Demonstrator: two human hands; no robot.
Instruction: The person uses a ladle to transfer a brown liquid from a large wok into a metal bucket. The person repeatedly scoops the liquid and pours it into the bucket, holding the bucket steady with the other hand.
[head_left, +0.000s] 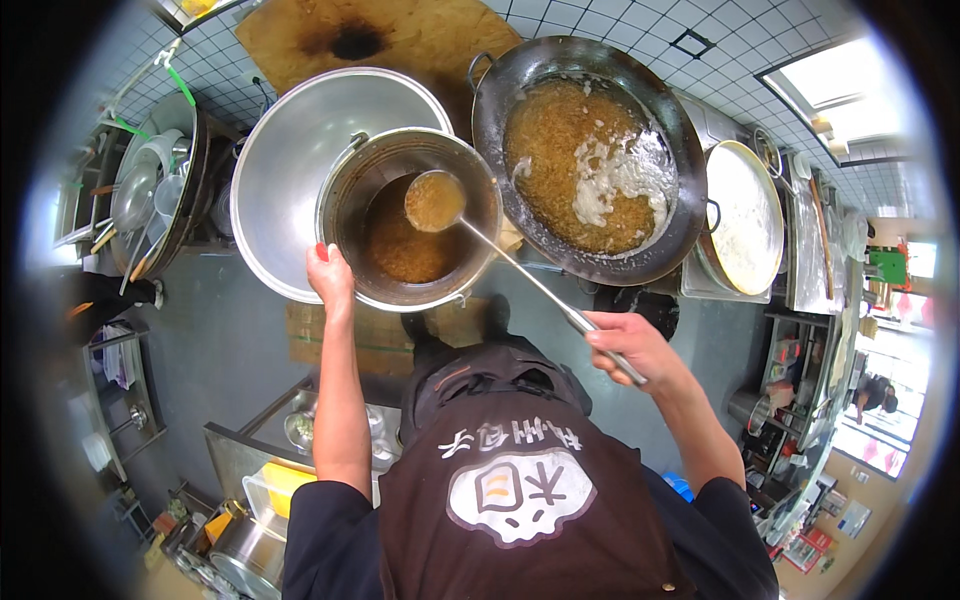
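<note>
My right hand (634, 346) grips the handle of a long metal ladle (435, 201), whose bowl holds brown liquid. The bowl is over a deep metal pot (480, 161) with dark brown liquid at its bottom. My left hand (330, 271) is closed at the pot's left rim, with something red between the fingers. A wide metal basin (274, 180) lies behind and left of the pot, partly hidden by it. To the right, a large dark wok (679, 225) contains golden-brown liquid with white foam on its surface.
A brown board (450, 26) lies beyond the vessels. At right is a round pan (742, 217) with pale contents. A large vessel (199, 161) at left holds strainers and bowls. Behind me stands a metal table (232, 442) with containers. Another person's dark-clothed leg (112, 300) shows at far left.
</note>
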